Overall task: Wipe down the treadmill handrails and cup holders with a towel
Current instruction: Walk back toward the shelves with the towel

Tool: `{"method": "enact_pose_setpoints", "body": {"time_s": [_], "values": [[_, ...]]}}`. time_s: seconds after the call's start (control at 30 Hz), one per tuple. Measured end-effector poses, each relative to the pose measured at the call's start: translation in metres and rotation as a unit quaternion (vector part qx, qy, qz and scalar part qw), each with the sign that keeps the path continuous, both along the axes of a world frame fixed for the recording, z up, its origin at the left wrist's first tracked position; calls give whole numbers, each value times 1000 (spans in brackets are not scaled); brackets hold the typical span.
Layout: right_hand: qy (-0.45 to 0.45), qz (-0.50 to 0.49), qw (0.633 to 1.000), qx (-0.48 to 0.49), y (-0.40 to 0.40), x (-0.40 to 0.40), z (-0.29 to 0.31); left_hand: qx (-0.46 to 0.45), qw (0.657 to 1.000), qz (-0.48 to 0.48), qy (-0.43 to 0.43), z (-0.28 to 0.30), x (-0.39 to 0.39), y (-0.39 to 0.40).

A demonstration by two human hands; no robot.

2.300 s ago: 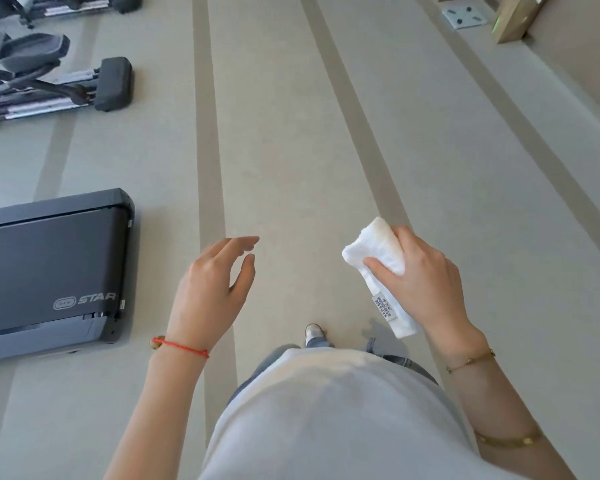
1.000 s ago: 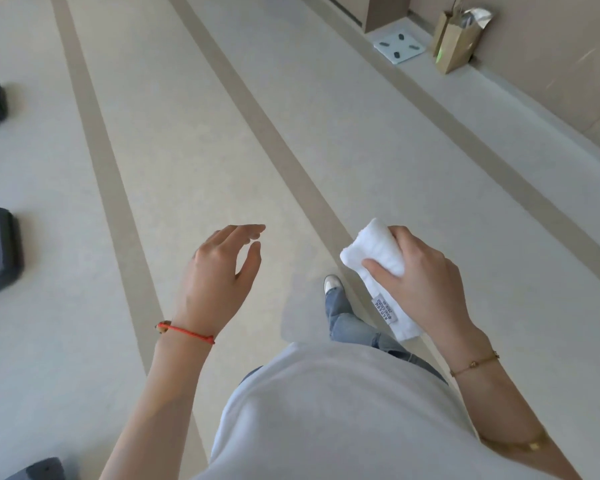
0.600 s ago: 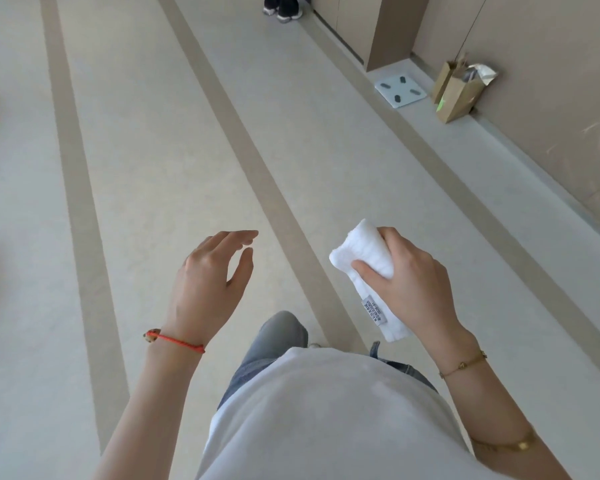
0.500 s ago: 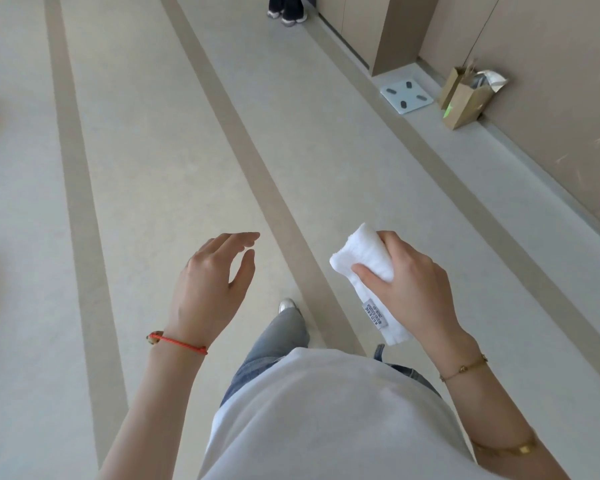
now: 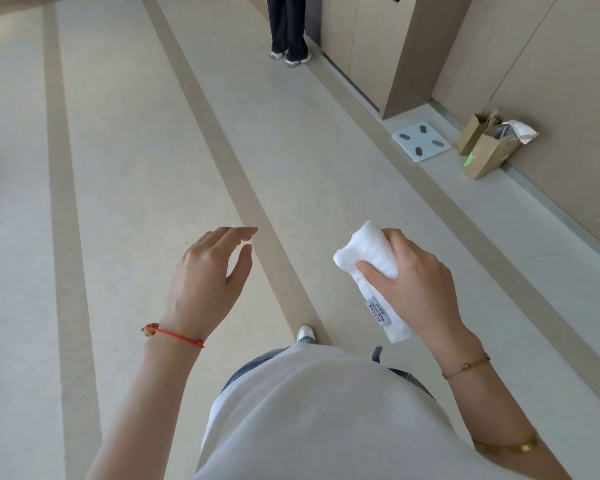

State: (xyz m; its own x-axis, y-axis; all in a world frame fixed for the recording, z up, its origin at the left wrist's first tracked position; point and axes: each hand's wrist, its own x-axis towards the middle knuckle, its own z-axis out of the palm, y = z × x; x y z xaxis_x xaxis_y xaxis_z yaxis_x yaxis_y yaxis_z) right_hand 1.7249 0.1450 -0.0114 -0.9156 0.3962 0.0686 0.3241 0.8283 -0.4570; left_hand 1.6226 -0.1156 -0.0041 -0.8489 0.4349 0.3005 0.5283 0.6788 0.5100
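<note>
Towel (image 5: 371,268): folded, gripped in my right hand (image 5: 413,289). Left hand (image 5: 205,275): spread, empty. Treadmill: not in view. Risks: loose tail end slipping free; collision with person (image 5: 288,29) standing ahead.

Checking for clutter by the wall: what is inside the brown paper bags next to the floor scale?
From the nearer brown paper bag white crumpled paper sticks out beside something dark. The bag walls hide the rest; the bag behind shows nothing inside.
</note>
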Motion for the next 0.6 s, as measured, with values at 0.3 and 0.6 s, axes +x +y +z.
{"method": "enact_pose_setpoints", "body": {"time_s": [0.3, 0.6], "values": [[-21, -51, 998, -5, 59, -151, -3, -9, 998, -55, -19, 3, -176, 77], [-22, -75, 997, -12, 156, -328, -24, 0, 998, -65, -26, -16, -359, 175]]}}
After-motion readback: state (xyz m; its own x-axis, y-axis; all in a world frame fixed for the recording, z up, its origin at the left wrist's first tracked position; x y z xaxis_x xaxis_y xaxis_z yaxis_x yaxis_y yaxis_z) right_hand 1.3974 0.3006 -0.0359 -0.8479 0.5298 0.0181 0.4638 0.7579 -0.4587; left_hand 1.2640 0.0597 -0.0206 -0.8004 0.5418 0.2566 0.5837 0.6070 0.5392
